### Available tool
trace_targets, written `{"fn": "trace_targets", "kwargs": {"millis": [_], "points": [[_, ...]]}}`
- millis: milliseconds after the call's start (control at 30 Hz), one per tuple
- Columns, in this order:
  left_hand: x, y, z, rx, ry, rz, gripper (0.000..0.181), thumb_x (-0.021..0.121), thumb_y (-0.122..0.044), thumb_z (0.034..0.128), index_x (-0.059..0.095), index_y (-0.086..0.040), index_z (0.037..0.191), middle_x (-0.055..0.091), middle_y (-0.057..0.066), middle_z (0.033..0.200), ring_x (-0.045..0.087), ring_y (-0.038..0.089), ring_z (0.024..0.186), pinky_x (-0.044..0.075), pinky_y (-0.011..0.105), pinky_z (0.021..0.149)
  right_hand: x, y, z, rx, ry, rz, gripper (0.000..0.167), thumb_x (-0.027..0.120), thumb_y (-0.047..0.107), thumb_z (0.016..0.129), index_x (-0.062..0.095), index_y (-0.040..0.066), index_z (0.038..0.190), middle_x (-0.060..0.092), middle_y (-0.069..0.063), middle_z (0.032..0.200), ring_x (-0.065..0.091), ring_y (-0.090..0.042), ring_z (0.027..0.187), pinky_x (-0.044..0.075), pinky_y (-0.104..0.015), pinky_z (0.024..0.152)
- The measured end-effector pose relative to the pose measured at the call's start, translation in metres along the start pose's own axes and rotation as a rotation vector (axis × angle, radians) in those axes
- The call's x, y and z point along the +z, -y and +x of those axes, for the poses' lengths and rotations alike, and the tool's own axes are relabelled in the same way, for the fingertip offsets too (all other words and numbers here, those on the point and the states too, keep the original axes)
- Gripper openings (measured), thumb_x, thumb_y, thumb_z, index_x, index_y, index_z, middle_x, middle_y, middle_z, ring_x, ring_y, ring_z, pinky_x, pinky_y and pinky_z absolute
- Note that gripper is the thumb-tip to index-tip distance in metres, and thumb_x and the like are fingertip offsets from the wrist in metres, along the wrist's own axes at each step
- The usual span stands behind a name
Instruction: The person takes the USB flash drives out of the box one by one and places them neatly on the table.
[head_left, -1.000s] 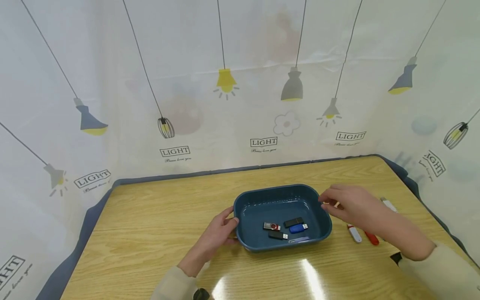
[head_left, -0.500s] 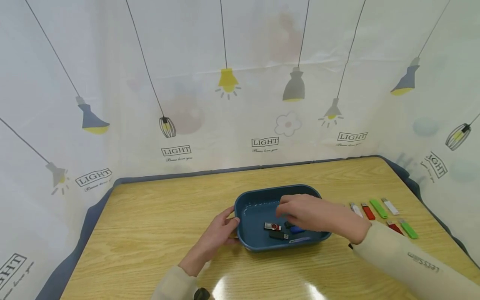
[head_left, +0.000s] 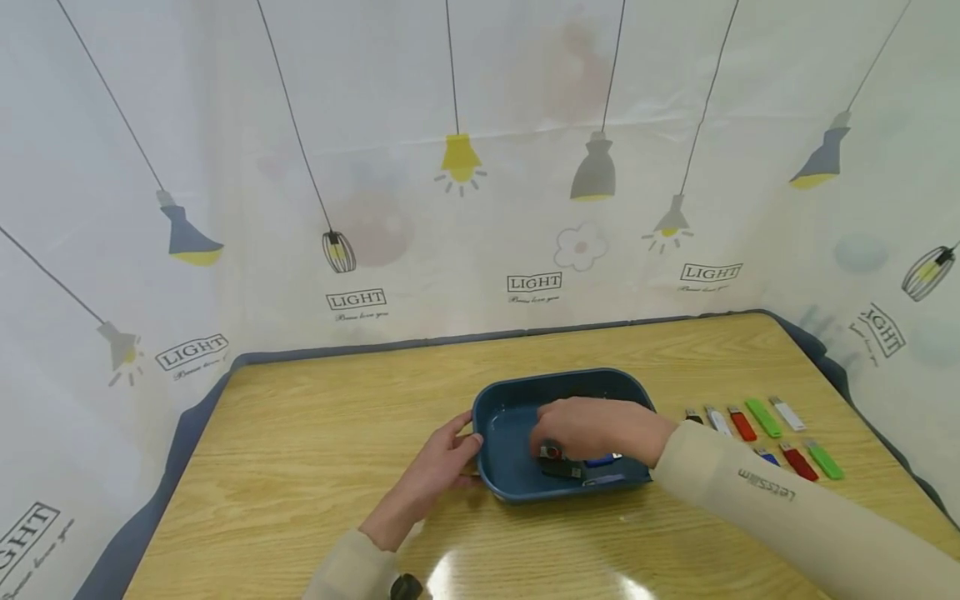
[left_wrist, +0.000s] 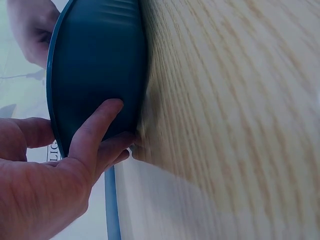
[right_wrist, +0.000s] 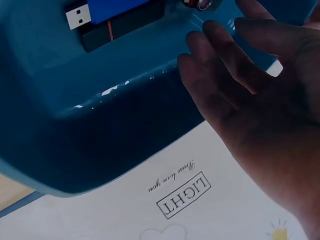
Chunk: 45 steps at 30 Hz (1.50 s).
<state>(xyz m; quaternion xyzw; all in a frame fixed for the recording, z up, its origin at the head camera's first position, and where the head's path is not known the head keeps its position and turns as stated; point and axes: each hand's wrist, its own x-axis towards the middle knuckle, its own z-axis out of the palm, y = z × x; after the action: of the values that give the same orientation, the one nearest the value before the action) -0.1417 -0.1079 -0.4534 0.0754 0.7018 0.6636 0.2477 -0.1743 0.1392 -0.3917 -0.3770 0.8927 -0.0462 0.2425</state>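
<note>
A dark blue tray (head_left: pixel 504 454) (left_wrist: pixel 100 60) stands on the wooden table. My left hand (head_left: pixel 431 475) (left_wrist: pixel 55 185) grips its left end, fingers and thumb on either side of the wall. My right hand (head_left: pixel 592 427) (right_wrist: pixel 270 105) is over the tray's inside, fingers loosely bent beside a silver-and-red USB drive (head_left: pixel 551 451) (right_wrist: pixel 201 4), with no grip on it visible. A black drive (head_left: pixel 561 468) lies just below that one. Further right are a blue drive (head_left: pixel 602 460) (right_wrist: pixel 117 7) and a red-striped black one (right_wrist: pixel 125 29), which my right hand hides in the head view.
Right of the tray, several USB drives lie in two rows, among them a green one (head_left: pixel 763 417), a white one (head_left: pixel 787 412) and a red one (head_left: pixel 798 462). My right sleeve (head_left: pixel 780 492) passes in front of them. A printed curtain (head_left: pixel 420 183) hangs behind the table.
My right hand has moved left from the tray's right rim to over the drives inside. My left hand keeps its grip on the tray. The head view has shifted slightly.
</note>
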Motion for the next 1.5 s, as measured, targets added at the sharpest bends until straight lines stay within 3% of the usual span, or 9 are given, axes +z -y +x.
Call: {"fn": "trace_targets", "kwargs": {"millis": [167, 300, 433, 567, 867, 1133, 1500], "points": [[0.0, -0.001, 0.0, 0.0, 0.006, -0.003, 0.059, 0.041, -0.015, 0.111, 0.019, 0.004, 0.162, 0.049, 0.034, 0.148, 0.064, 0.042, 0.121, 0.061, 0.049, 0.089, 0.003, 0.002, 0.011, 0.042, 0.046, -0.024, 0.035, 0.066, -0.003, 0.097, 0.079, 0.025, 0.115, 0.069, 0.01, 0.104, 0.061, -0.008, 0.094, 0.057, -0.03, 0.084], [0.0, -0.001, 0.0, -0.003, 0.004, 0.0, 0.059, 0.042, -0.015, 0.1109, 0.02, 0.004, 0.162, 0.05, 0.033, 0.148, 0.065, 0.042, 0.12, 0.061, 0.048, 0.088, 0.005, 0.002, 0.016, 0.075, 0.06, -0.012, 0.027, 0.067, -0.002, 0.097, 0.078, 0.021, 0.104, 0.069, 0.008, 0.091, 0.06, -0.009, 0.079, 0.057, -0.03, 0.075], [-0.001, 0.0, 0.0, -0.009, -0.003, 0.008, 0.059, 0.042, -0.015, 0.1107, 0.02, 0.004, 0.162, 0.05, 0.033, 0.148, 0.065, 0.04, 0.119, 0.061, 0.047, 0.088, 0.004, -0.001, 0.017, 0.101, 0.042, 0.009, 0.021, 0.066, 0.001, 0.099, 0.075, 0.02, 0.096, 0.064, 0.008, 0.08, 0.058, -0.01, 0.069, 0.054, -0.029, 0.067], [-0.001, 0.0, 0.0, -0.01, -0.009, 0.012, 0.06, 0.042, -0.015, 0.1107, 0.019, 0.005, 0.162, 0.05, 0.033, 0.148, 0.066, 0.04, 0.118, 0.061, 0.047, 0.087, 0.005, -0.006, 0.017, 0.112, -0.01, -0.033, 0.015, 0.067, 0.008, 0.1, 0.076, 0.02, 0.098, 0.067, 0.008, 0.083, 0.06, -0.008, 0.069, 0.055, -0.03, 0.068], [-0.001, -0.001, -0.001, -0.008, -0.007, 0.014, 0.06, 0.042, -0.015, 0.1108, 0.018, 0.006, 0.162, 0.05, 0.034, 0.147, 0.066, 0.042, 0.118, 0.061, 0.048, 0.087, 0.007, -0.009, 0.024, -0.02, -0.152, -0.231, 0.006, 0.075, 0.016, 0.096, 0.071, 0.014, 0.092, 0.056, 0.003, 0.08, 0.049, -0.012, 0.068, 0.047, -0.029, 0.061], [-0.001, 0.0, -0.001, -0.007, 0.001, -0.002, 0.061, 0.042, -0.016, 0.1108, 0.018, 0.005, 0.162, 0.05, 0.034, 0.147, 0.065, 0.042, 0.119, 0.061, 0.047, 0.088, 0.01, -0.009, 0.031, 0.03, -0.127, -0.181, 0.011, 0.078, 0.015, 0.094, 0.067, 0.014, 0.093, 0.058, 0.002, 0.084, 0.051, -0.011, 0.067, 0.049, -0.028, 0.062], [-0.002, 0.0, -0.001, -0.01, -0.006, 0.008, 0.061, 0.044, -0.017, 0.1101, 0.019, 0.004, 0.162, 0.05, 0.033, 0.147, 0.066, 0.041, 0.119, 0.061, 0.048, 0.088, 0.015, -0.011, 0.037, 0.044, -0.108, -0.166, 0.004, 0.072, 0.012, 0.098, 0.07, 0.007, 0.097, 0.062, -0.001, 0.081, 0.053, -0.011, 0.065, 0.05, -0.028, 0.06]]}}
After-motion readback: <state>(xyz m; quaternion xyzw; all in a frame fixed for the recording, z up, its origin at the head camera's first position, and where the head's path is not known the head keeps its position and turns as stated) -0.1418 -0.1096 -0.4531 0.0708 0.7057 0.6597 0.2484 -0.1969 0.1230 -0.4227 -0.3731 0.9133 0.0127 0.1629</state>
